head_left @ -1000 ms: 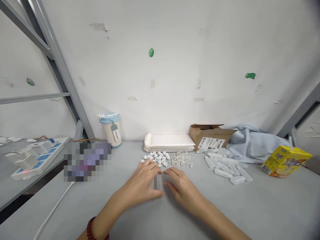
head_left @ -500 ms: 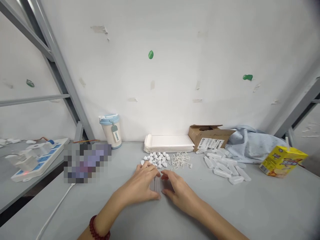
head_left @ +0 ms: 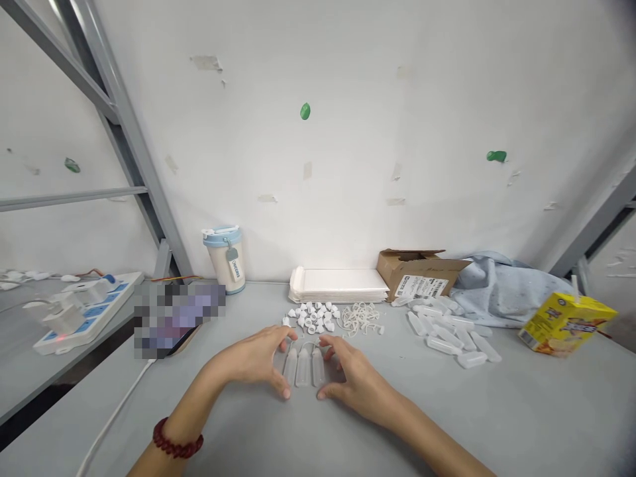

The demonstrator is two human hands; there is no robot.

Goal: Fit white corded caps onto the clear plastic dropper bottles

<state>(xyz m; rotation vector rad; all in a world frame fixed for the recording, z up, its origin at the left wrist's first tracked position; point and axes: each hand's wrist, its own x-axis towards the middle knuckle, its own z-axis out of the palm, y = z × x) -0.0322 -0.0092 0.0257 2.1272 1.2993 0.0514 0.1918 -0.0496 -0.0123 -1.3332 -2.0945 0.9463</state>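
Three small clear plastic bottles lie side by side on the grey table: a left bottle [head_left: 291, 368], a middle bottle [head_left: 303, 368] and a right bottle [head_left: 318, 368]. My left hand [head_left: 258, 361] curves around the left side of the row, thumb and fingers apart. On the other side, my right hand [head_left: 350, 374] has its thumb and fingers spread close to the right bottle. Whether the fingertips touch the bottles, I cannot tell. Just beyond them is a pile of small white caps [head_left: 312, 317], beside a tangle of thin white loops [head_left: 362, 319].
Several more clear bottles [head_left: 447, 331] lie to the right, near a yellow drink carton [head_left: 566, 324] and a bluish cloth [head_left: 501, 291]. A cardboard box [head_left: 422, 271] and stacked white sleeves [head_left: 340, 283] line the wall. To the left stand a tumbler [head_left: 223, 262] and a power strip [head_left: 92, 318].
My left hand has moved left, away from the row, and the three bottles now show plainly between my hands. My right hand stays nearly in place. The view has shifted slightly.
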